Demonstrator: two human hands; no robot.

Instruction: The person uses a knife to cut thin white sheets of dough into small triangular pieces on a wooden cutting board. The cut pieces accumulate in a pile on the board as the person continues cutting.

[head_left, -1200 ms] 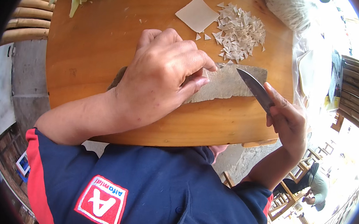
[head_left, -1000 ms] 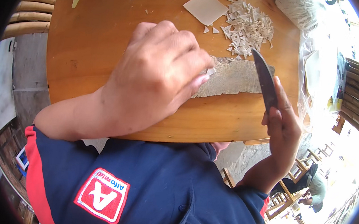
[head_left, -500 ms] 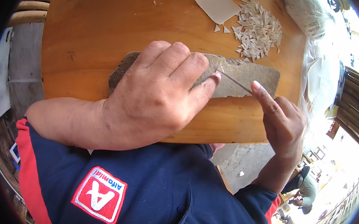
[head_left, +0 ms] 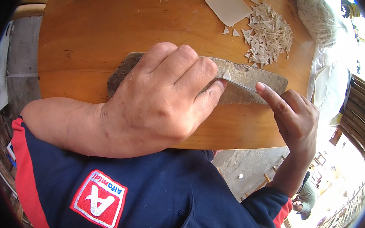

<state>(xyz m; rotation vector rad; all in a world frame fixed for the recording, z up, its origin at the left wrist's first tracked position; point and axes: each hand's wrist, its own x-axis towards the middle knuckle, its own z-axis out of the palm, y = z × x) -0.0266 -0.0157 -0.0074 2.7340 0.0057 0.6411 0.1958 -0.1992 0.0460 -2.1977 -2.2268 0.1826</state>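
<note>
A worn wooden board [head_left: 265,78] lies across the table in front of me. My left hand [head_left: 165,93] presses over its left half, fingers curled under and thumb tip beside the blade. What those fingers hold down is hidden beneath them. In my right hand [head_left: 294,115] is a thin-bladed knife [head_left: 242,85], index finger stretched along its back; the handle is hidden in the palm. The blade lies low over the board, its tip end by my left thumb. A small white triangular piece [head_left: 227,74] sits right at the blade, beyond the thumb.
On the wooden table [head_left: 96,19], a heap of small white triangles [head_left: 268,35] lies far right, next to a square white sheet [head_left: 228,7]. A clear plastic bag [head_left: 320,22] stands at the right edge. Another person [head_left: 308,197] is bent over in the right background.
The knife has swung to a flatter angle, and the white triangle beside the blade now shows more fully. My right hand has shifted slightly right; the view has moved a little.
</note>
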